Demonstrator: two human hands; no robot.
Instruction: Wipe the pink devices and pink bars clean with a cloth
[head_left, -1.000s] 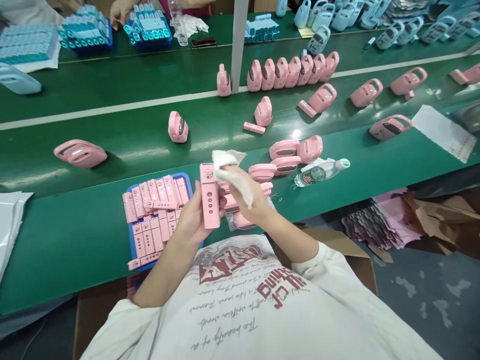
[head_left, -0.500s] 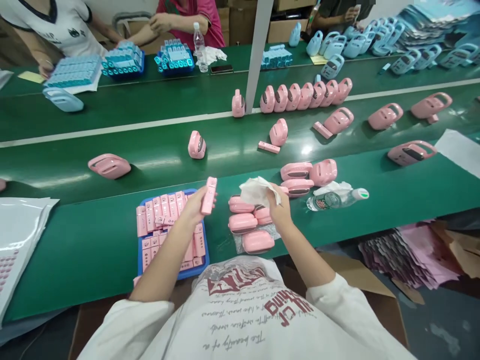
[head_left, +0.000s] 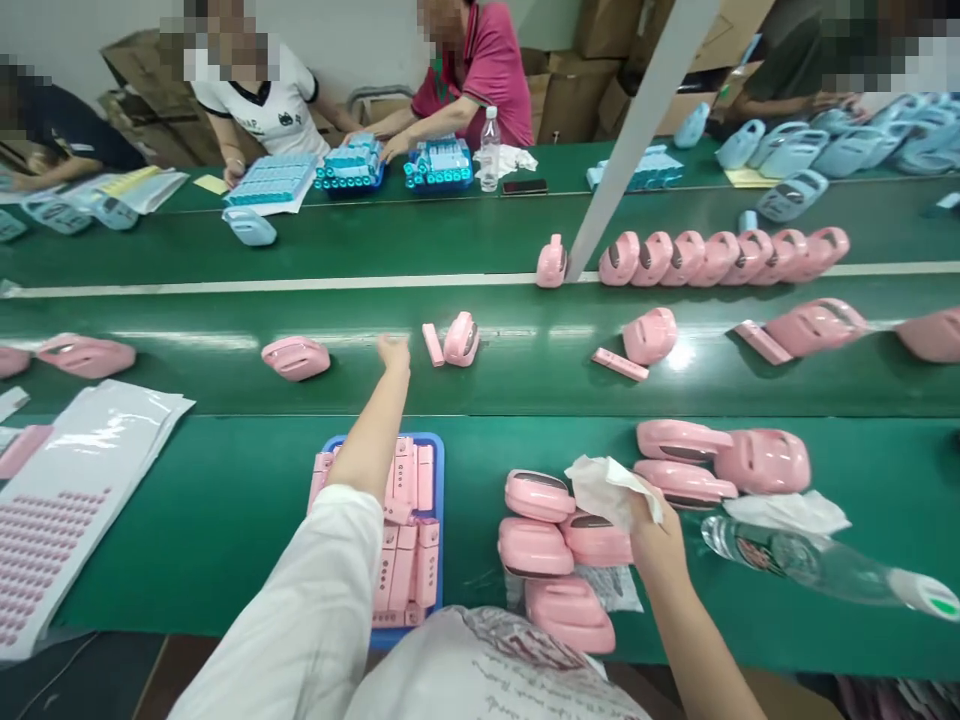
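My left hand (head_left: 394, 352) reaches far out over the moving green belt (head_left: 225, 380), open and empty. A pink stick-shaped part (head_left: 433, 343) lies on the belt just right of it, beside a pink handled device (head_left: 461, 338). My right hand (head_left: 651, 525) stays near me, closed on a crumpled white cloth (head_left: 606, 486), over a cluster of pink devices (head_left: 537, 495). A blue tray (head_left: 439, 455) filled with several more pink sticks sits under my left forearm.
A plastic water bottle (head_left: 814, 565) lies at the right beside more pink devices (head_left: 761, 460). Sticker sheets (head_left: 67, 490) lie at the left. A slanted white post (head_left: 637, 140) rises mid-belt beside a row of pink devices (head_left: 720, 256). People across the belt handle blue parts (head_left: 349, 165).
My left hand carried the pink stick from in front of me out to the belt and let it go beside a pink device. My right hand lowered with the cloth. The camera tilted up.
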